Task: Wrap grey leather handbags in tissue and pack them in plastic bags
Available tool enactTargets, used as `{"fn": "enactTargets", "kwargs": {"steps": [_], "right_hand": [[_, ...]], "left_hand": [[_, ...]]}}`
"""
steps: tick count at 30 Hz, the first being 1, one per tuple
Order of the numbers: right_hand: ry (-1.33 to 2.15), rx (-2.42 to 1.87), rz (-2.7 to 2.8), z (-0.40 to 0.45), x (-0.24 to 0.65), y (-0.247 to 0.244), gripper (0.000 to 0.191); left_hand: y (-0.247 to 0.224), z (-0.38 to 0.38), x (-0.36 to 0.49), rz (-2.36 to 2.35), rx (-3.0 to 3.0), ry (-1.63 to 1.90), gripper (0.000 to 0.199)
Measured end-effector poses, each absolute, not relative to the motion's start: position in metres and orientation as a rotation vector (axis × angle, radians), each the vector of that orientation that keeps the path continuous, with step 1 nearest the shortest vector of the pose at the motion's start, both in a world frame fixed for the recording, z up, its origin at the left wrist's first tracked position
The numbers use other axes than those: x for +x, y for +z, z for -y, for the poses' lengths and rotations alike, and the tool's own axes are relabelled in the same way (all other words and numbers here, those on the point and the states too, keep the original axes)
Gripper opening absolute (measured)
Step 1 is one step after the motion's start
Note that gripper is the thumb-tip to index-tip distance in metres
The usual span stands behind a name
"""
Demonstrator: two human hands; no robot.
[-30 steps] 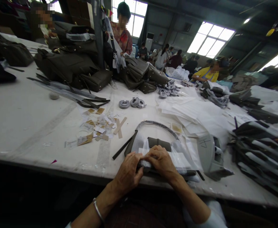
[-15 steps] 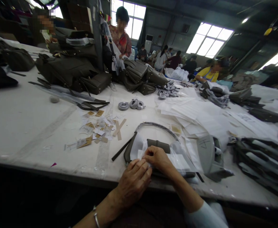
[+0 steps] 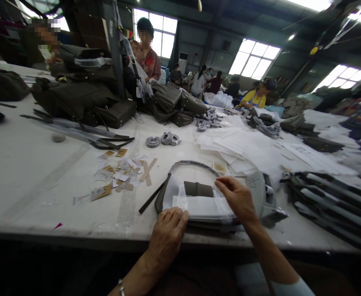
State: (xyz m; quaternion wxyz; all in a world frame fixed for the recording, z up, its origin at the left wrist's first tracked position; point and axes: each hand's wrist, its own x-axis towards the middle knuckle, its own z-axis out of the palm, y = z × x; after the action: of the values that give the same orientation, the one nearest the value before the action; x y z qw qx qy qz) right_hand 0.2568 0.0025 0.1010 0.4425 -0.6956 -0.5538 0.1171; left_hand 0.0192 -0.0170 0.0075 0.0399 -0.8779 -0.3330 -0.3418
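Observation:
A dark olive bag (image 3: 198, 189) lies near the table's front edge, its wrapped handle arching behind it. White sheet material (image 3: 203, 206) covers much of its front. My left hand (image 3: 170, 224) rests on the bag's lower left edge, fingers together and bent over the white material; what they grip, if anything, is hidden. My right hand (image 3: 236, 196) is raised over the bag's right side near the handle's end, thumb and fingers a little apart, with nothing visible between them.
A grey tape dispenser (image 3: 262, 193) stands right of the bag, beside stacked dark straps (image 3: 325, 205). Tags and card pieces (image 3: 119, 172) lie to the left. Coiled grey straps (image 3: 152, 142), bag piles (image 3: 84, 98) and white sheets (image 3: 230, 148) lie farther back. People stand beyond.
My right hand has left the spot beside my left hand and moved right, its fingers opening. My left hand stays at the bag's lower left edge. The camera view has shifted.

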Motion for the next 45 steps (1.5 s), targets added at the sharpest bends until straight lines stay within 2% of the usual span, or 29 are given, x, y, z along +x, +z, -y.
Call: {"fn": "enactTargets", "kwargs": {"steps": [4, 7, 9, 11, 13, 15, 19, 24, 29, 33, 37, 42, 45], "right_hand": [[-0.028, -1.941, 1.024, 0.042, 0.351, 0.119, 0.043], [-0.166, -2.080, 0.870, 0.074, 0.412, 0.113, 0.045], [-0.026, -2.152, 0.768, 0.086, 0.439, 0.102, 0.042], [0.288, -2.156, 0.654, 0.089, 0.452, 0.090, 0.041], [0.530, -2.099, 0.577, 0.084, 0.454, 0.080, 0.041], [0.579, -2.047, 0.560, 0.074, 0.452, 0.074, 0.039], [0.516, -1.930, 0.548, 0.059, 0.446, 0.073, 0.033], [0.335, -1.791, 0.490, 0.073, 0.438, 0.078, 0.038], [0.298, -1.724, 0.412, 0.104, 0.419, 0.053, 0.036], [0.325, -1.773, 0.350, 0.109, 0.409, 0.024, 0.037], [0.278, -1.868, 0.439, 0.106, 0.412, 0.021, 0.040], [0.110, -2.284, 0.750, 0.121, 0.428, 0.030, 0.045], [0.173, -2.477, 0.823, 0.135, 0.434, 0.025, 0.043]], "left_hand": [[0.004, 0.013, 0.018, 0.957, -2.607, -1.104, 0.034], [-0.002, 0.007, 0.017, 0.899, -2.564, -1.129, 0.035], [-0.005, 0.004, 0.016, 0.859, -2.547, -1.140, 0.035], [-0.007, 0.003, 0.016, 0.837, -2.546, -1.130, 0.035], [-0.006, 0.003, 0.015, 0.834, -2.557, -1.098, 0.035], [-0.005, 0.003, 0.014, 0.837, -2.564, -1.069, 0.035], [-0.008, 0.002, 0.011, 0.826, -2.555, -1.047, 0.033], [-0.010, 0.001, 0.011, 0.817, -2.557, -1.036, 0.032], [-0.002, 0.006, 0.016, 0.858, -2.548, -1.102, 0.031], [0.000, 0.008, 0.017, 0.863, -2.575, -1.101, 0.031], [0.000, 0.009, 0.017, 0.905, -2.598, -1.084, 0.032], [0.003, 0.015, 0.019, 1.007, -2.651, -1.077, 0.033], [0.004, 0.019, 0.021, 1.091, -2.672, -1.106, 0.033]]}}
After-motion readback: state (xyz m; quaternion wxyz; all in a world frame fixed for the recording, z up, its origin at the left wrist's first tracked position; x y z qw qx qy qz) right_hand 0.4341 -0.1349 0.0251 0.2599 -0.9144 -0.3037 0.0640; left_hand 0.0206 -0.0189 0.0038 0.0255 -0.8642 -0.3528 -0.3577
